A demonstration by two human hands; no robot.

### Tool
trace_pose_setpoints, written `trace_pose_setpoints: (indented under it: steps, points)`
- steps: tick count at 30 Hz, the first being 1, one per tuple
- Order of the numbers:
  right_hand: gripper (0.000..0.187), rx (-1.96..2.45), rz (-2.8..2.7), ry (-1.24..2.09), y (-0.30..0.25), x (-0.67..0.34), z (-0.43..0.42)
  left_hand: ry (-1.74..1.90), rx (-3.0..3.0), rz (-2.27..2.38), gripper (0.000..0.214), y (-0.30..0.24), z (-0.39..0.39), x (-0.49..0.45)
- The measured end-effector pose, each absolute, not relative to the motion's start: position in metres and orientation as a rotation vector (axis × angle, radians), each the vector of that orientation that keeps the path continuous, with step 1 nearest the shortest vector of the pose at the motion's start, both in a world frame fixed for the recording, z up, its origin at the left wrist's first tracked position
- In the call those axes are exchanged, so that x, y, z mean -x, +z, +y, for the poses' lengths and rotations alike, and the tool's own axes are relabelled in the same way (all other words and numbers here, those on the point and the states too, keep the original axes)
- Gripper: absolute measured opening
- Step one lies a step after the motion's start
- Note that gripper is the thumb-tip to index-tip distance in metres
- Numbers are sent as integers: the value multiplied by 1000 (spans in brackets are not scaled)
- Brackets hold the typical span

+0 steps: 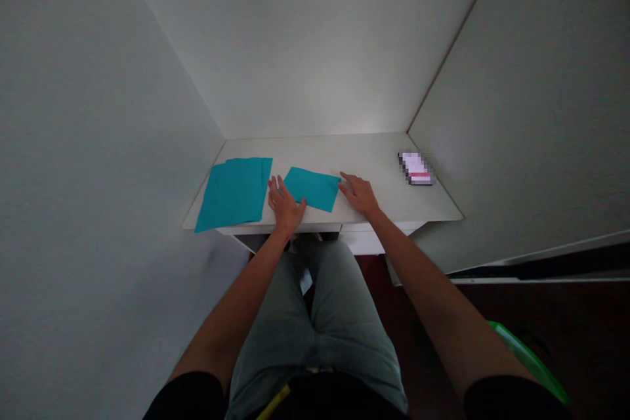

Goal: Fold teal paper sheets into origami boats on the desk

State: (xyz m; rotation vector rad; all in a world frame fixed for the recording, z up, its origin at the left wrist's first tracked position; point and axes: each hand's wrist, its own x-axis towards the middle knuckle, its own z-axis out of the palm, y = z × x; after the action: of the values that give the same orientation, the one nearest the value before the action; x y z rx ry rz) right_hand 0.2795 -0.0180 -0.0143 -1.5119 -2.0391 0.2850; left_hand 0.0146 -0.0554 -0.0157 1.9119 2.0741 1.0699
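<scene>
Though gripping nothing, the open left hand [286, 205] rests on the near edge of a teal paper sheet [311, 188], the open right hand [358, 194] just beside its corner; further teal sheets [233, 193] lie apart, leftward on the white desk [374, 164]

The left hand [286, 205] touches a teal sheet [312, 188] on a white desk [374, 164]. The right hand [359, 194] rests just beside it.

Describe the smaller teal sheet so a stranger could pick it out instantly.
On the white desk, look along the front edge between the left hand and right hand. The teal sheet there is smaller than the wider teal sheets to its left.
</scene>
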Motion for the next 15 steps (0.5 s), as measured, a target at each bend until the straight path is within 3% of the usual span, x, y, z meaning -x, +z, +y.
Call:
trace_pose_setpoints:
  steps: [8,15]
  points:
    - [50,1482,-2345,194,-11,-271,-24,346,-2576,1518,69,-14,-40,-39]
    - [45,1511,-2346,207,-10,-271,-25,366,-2372,1719,80,-22,7,-9]
